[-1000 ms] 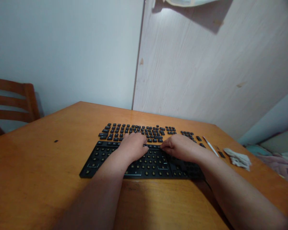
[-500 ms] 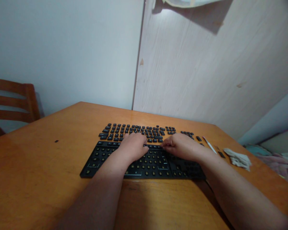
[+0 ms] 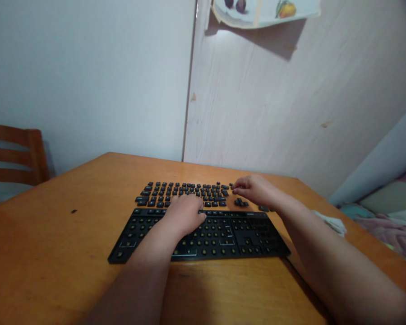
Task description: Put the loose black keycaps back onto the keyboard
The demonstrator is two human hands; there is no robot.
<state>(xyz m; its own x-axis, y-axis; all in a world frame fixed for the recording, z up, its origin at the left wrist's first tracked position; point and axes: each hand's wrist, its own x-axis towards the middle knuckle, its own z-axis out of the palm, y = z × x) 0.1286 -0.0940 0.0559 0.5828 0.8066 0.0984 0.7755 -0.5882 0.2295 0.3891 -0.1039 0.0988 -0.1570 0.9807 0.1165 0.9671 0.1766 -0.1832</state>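
Note:
A black keyboard (image 3: 250, 234) lies on the table with most of its keycaps off, so the small switch stems show. My left hand (image 3: 186, 214) rests over its back edge, fingers loosely bent forward and thumb apart, holding nothing that I can see. Behind the keyboard, loose black keycaps (image 3: 159, 193) lie in rows like a key layout. My right hand (image 3: 253, 187) is above the right part of these rows. Its fingertips come together in a pinch beside a small keycap (image 3: 231, 184); whatever is between them is too small to make out. The hand hides some keycaps.
The wooden table (image 3: 54, 243) meets a wall at the back. One small dark piece (image 3: 74, 211) lies alone on the left. A white cloth (image 3: 334, 223) is partly behind my right forearm. A wooden chair (image 3: 37, 153) stands left.
My right hand has moved from the keyboard's back edge, away and slightly right, to the loose keycaps. My left hand stays on the keyboard. The view has tilted up a little.

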